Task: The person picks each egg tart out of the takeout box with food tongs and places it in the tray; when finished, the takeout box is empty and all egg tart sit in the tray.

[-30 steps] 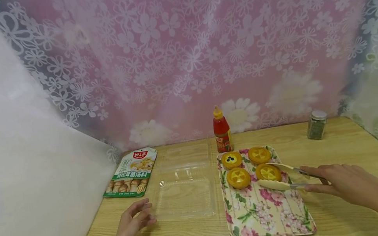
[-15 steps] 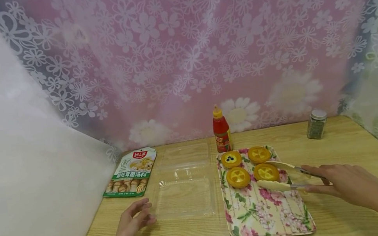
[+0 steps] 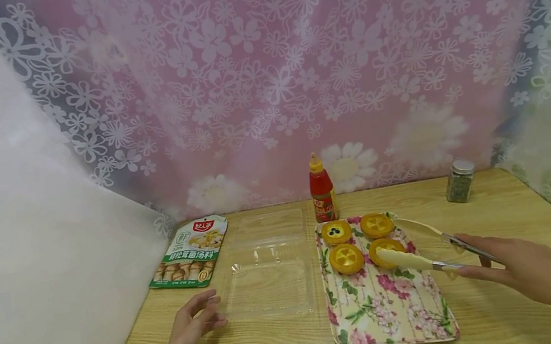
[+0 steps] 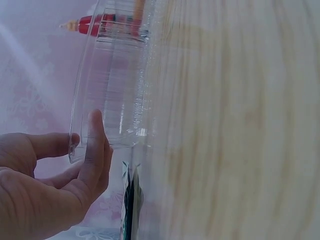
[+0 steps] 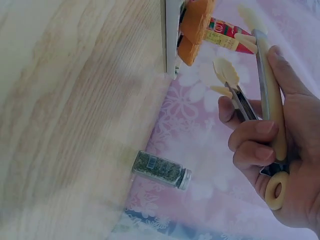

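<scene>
My left hand holds the near left edge of a clear plastic container, its lid folded back flat behind it. In the left wrist view, thumb and fingers stand on either side of the container's rim. My right hand grips metal tongs with cream scalloped tips. Spread apart and with nothing between them, the tips hang over the floral tray; one overlaps the near right egg tart. Beside that tart are another near one, a far right one and a berry-topped one.
A red sauce bottle stands right behind the tray. At the back right is a small glass jar of dried green herbs. Left of the container lies a green and white food pouch. Floral cloth hangs along the table's back.
The tongs have risen off the near right tart and shifted right, their tips spreading wider. That tart has slid slightly left on the tray. My left hand stays put.
</scene>
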{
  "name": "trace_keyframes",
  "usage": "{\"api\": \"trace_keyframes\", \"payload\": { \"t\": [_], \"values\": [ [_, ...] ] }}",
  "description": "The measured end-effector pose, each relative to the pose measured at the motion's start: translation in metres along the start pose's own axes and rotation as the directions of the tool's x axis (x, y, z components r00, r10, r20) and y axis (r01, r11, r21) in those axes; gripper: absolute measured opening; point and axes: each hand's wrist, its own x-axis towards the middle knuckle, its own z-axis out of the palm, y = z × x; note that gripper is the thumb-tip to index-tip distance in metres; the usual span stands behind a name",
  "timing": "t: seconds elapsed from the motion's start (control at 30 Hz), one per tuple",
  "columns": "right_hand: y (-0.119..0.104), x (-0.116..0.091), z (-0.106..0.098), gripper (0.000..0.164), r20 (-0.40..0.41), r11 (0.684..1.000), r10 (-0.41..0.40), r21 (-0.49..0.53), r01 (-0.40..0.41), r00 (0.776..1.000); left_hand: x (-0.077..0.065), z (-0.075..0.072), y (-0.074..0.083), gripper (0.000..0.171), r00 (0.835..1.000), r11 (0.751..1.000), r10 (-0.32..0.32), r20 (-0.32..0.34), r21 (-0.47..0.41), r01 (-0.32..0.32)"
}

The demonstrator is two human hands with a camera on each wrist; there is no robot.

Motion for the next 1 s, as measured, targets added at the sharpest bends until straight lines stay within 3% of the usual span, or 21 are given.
{"api": "trace_keyframes", "payload": {
  "t": [0.3,0.5,0.67,0.83,1.0],
  "values": [
    [0.014,-0.010,0.006,0.069,0.031,0.963,0.128,0.235,-0.131,0.991,0.003,-0.004,-0.002,0.041,1.000,1.000,-0.019,-0.013,0.006,0.019],
    [0.023,-0.026,0.015,0.067,0.007,0.948,0.191,0.258,-0.187,0.981,0.003,-0.009,-0.001,0.043,1.000,1.000,-0.025,-0.016,0.012,0.025],
    [0.031,-0.031,0.022,0.081,-0.020,0.935,0.250,0.264,-0.236,0.968,0.003,-0.012,0.001,0.048,0.999,0.999,-0.027,-0.032,0.016,0.028],
    [0.041,-0.035,0.027,0.094,0.094,0.882,0.349,0.304,-0.361,0.932,0.002,-0.015,0.003,0.046,0.999,0.999,-0.033,-0.038,0.007,0.033],
    [0.052,-0.039,0.032,0.112,0.222,0.819,0.450,0.285,-0.499,0.865,0.001,-0.016,0.001,0.046,0.999,1.000,-0.028,-0.025,0.011,0.028]
  ]
}}
